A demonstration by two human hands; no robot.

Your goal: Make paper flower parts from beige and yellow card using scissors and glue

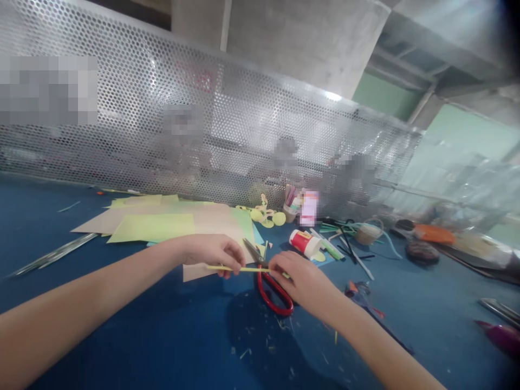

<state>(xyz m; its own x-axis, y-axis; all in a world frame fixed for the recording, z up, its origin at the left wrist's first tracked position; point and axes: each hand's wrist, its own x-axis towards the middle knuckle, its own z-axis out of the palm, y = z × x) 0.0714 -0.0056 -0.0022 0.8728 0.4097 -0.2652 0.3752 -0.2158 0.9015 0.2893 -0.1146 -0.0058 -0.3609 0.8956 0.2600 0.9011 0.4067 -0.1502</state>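
Between my two hands a thin yellow strip (254, 269) is stretched level above the blue table. My left hand (217, 254) pinches it near one end, and a short tip sticks out to the left. At its other end my right hand (290, 273) has its fingers closed on the strip. Red-handled scissors (276, 300) lie below and behind the strip, their blades pointing away and to the left; my right hand covers part of them. Yellow, green and pale pink paper sheets (154, 227) lie spread beyond my left hand.
A red and white bottle (304, 244) lies on its side past my right hand. Yellow paper cutouts (268, 216) and a cup of pens (290, 211) stand farther back. A perforated metal screen (244, 124) closes off the far side. Paper scraps (246, 353) dot the blue table (162, 336).
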